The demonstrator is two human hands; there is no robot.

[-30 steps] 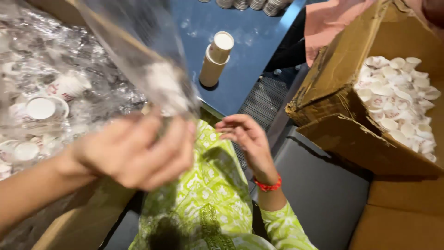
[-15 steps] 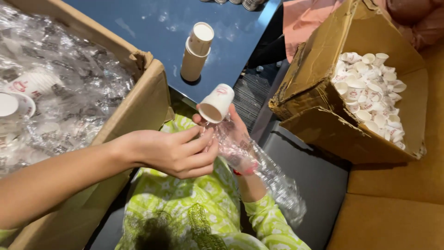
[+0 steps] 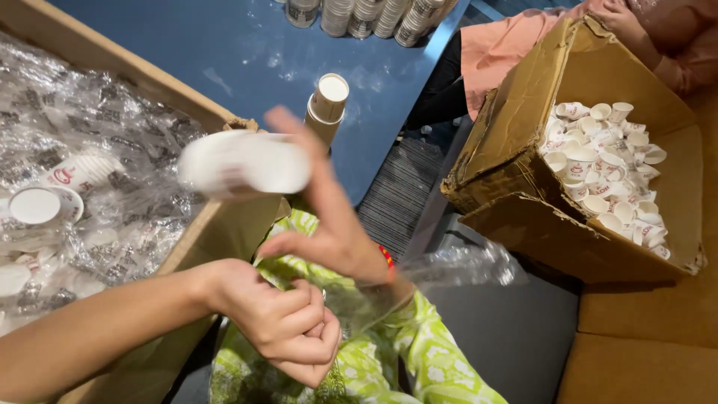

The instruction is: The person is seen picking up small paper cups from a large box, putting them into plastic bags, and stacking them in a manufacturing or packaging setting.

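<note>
White paper cups [image 3: 247, 164], nested in a short stack and blurred by motion, are pinched between thumb and fingers of the right hand [image 3: 329, 217], which is raised above the lap. A red bangle [image 3: 387, 256] is seen at its wrist. Lower down, the left hand [image 3: 288, 325] is closed in a fist on the gathered end of a clear plastic sleeve [image 3: 449, 273], which trails past the right wrist toward the grey floor. Both hands are held over a green patterned garment [image 3: 419, 359].

Just to the left, an open cardboard box [image 3: 224, 224] lined with crumpled plastic wrap [image 3: 112, 172] is seen, with loose cups lying in it. Beyond the hands, a small upright stack of cups [image 3: 327, 105] stands on the blue worktop [image 3: 224, 52], and rows of further stacks [image 3: 366, 15] are lined up at its far edge. To the right, a torn, tilted cardboard box [image 3: 516, 164] heaped with loose paper cups [image 3: 606, 172] is set on a tan seat, and another person's hand [image 3: 621, 15] rests at its far rim.

A slip is judged possible: the stack is held only by the fingertips while moving fast, so cups could separate and drop. The sleeve could also be torn if pulled hard.
</note>
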